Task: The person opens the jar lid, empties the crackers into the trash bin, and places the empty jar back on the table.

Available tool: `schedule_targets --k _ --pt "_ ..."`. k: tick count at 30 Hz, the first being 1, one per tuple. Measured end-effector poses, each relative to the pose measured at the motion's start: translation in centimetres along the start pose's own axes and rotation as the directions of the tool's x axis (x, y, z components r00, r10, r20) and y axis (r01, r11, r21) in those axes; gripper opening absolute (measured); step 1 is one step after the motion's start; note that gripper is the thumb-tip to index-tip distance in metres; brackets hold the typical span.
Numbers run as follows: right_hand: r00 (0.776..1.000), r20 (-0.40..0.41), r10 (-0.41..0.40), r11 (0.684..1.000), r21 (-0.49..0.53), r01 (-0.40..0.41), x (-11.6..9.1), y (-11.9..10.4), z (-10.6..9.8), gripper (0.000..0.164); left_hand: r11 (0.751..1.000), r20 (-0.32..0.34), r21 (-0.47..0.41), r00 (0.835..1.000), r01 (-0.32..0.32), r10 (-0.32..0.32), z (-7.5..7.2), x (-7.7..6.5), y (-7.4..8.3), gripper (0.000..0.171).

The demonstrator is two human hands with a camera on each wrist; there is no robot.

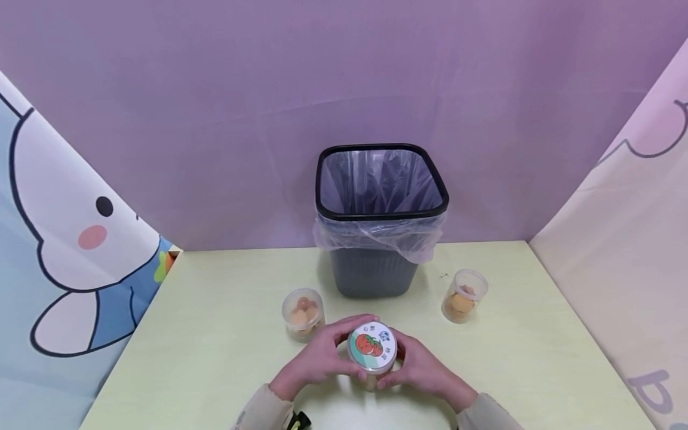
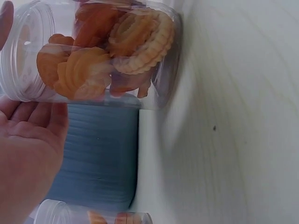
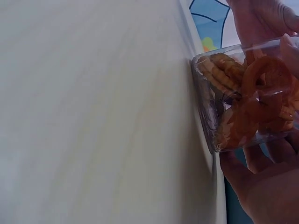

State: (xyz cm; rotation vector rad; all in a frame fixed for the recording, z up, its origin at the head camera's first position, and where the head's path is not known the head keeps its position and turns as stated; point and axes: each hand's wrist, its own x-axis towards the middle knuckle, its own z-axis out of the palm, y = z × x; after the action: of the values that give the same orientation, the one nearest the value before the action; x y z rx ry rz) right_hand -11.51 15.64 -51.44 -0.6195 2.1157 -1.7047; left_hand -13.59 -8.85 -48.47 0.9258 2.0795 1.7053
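A clear plastic jar (image 1: pixel 369 382) of cookies stands upright at the front of the table, with a round lid (image 1: pixel 372 346) on top showing red tomatoes on a white and green label. My left hand (image 1: pixel 325 357) holds it from the left, thumb in front and fingers behind near the lid. From the other side my right hand (image 1: pixel 421 365) grips the same jar, its thumb low on the front. Ring-shaped and ridged cookies (image 2: pixel 84 70) show through the wall in the left wrist view. The right wrist view shows the jar's base (image 3: pixel 208 105) right at the tabletop.
A grey bin (image 1: pixel 373 272) with a black rim and a clear liner stands behind the hands. One lidless jar of cookies (image 1: pixel 303 313) is just left of my left hand; another lidless jar (image 1: pixel 464 295) stands at the right. A purple backdrop (image 1: pixel 242 149) closes off the back.
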Motion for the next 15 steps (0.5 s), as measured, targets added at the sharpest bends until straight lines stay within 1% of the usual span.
schedule_targets --k 6,15 --pt "1.0 -0.006 0.002 1.0 0.0 -0.002 -0.05 -0.06 0.1 0.087 1.0 -0.008 0.0 1.0 -0.001 0.001 0.06 -0.09 0.08 0.087" --pt "1.0 -0.012 -0.003 1.0 0.012 0.003 -0.05 0.08 0.11 0.088 1.0 -0.036 -0.016 0.999 0.016 -0.017 0.3 -0.23 0.33 0.086"
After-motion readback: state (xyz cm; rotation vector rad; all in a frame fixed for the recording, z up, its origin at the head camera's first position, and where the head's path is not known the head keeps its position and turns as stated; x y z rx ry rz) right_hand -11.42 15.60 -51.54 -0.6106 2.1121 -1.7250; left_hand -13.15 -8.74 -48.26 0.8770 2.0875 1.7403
